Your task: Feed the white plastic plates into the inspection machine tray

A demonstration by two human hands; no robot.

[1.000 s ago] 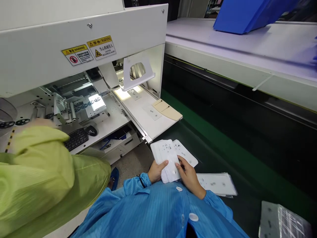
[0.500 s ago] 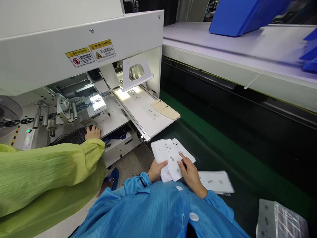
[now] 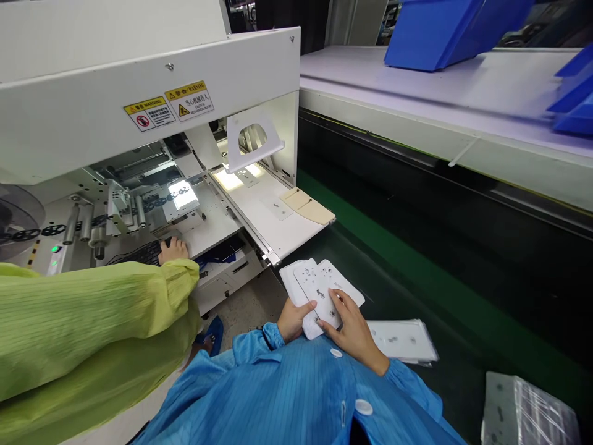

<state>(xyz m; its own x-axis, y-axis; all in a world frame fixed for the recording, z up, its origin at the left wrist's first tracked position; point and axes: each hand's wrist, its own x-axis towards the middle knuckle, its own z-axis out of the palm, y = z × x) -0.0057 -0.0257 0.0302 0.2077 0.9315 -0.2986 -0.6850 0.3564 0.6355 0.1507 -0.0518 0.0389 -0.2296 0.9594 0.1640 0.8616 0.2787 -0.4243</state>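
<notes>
Several white, rounded-corner, phone-sized sheets (image 3: 311, 285) with small dark marks and holes are fanned out in front of my body. My left hand (image 3: 293, 319) grips them at their lower left, its thumb lying on top. My right hand (image 3: 353, 329) is closed on the uppermost sheet, thumb at its lower end and fingertips at its right edge. To the right of that hand, a flat stack of similar pale sheets (image 3: 399, 341) lies on the dark green surface (image 3: 445, 309). The undersides of the held sheets are hidden.
A white machine (image 3: 259, 62) with a flat feed bed (image 3: 296, 232) stands ahead. At left, a co-worker's hand (image 3: 173, 251) rests on a mouse beside a keyboard. A plastic-wrapped pack (image 3: 528, 409) lies lower right. Blue bins (image 3: 430, 37) stand on a pale shelf.
My right thumb and fingers have shifted to the edges of the uppermost sheet, which now lies a little turned and further left over the others. The view has tilted slightly.
</notes>
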